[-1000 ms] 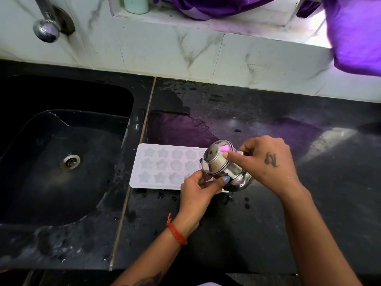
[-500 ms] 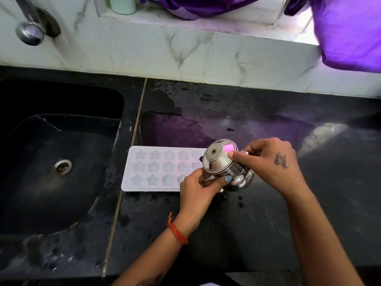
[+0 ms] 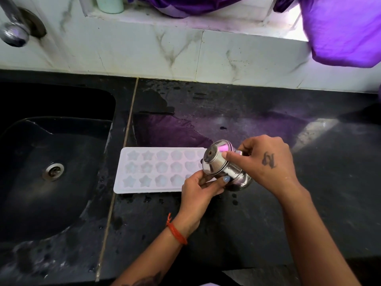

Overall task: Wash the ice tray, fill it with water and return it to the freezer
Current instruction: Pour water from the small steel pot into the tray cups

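Head camera looks steeply down, close over the countertop [image 3: 268, 223].

ice tray [image 3: 152, 170] on counter [image 3: 268, 213], right of sink [image 3: 51, 162].

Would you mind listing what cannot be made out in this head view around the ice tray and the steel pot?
- Ice tray: its right end is hidden behind the steel pot and left hand.
- Pot's mouth: turned away; water inside cannot be told.
- Tray cells: too pale to tell water.
- Tap: cut off by the top-left edge.
- Right hand: its fingers hide the pot's far side.
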`<state>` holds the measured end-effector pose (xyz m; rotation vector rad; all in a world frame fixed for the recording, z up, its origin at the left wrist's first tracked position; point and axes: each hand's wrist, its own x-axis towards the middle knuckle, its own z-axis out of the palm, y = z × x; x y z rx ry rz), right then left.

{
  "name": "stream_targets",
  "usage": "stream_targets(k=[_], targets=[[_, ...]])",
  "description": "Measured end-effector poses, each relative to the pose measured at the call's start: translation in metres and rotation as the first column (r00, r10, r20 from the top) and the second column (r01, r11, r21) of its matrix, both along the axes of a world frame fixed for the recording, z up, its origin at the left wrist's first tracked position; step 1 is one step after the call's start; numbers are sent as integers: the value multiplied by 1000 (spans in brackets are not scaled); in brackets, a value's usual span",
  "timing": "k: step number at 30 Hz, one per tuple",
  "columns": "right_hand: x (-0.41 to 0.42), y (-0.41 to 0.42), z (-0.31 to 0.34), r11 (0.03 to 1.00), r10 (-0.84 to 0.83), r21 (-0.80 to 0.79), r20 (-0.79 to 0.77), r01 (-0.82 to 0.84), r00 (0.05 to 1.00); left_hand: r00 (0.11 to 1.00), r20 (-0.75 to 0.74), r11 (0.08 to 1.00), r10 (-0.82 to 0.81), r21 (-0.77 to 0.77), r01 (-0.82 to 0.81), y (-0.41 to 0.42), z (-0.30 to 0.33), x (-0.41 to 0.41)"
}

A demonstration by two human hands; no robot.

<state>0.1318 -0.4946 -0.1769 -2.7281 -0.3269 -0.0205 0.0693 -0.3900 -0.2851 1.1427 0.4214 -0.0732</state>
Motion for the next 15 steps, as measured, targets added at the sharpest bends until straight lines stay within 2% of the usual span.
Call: stream_targets(k=[6, 15], targets=[[1, -4, -1, 1000, 8, 18, -7, -8, 1000, 1000, 22, 999, 22, 27, -22, -2, 1, 1], [8, -23, -13, 961, -79, 255, -132, 111, 988, 997, 53, 943, 60, 325, -75, -7, 1, 3]])
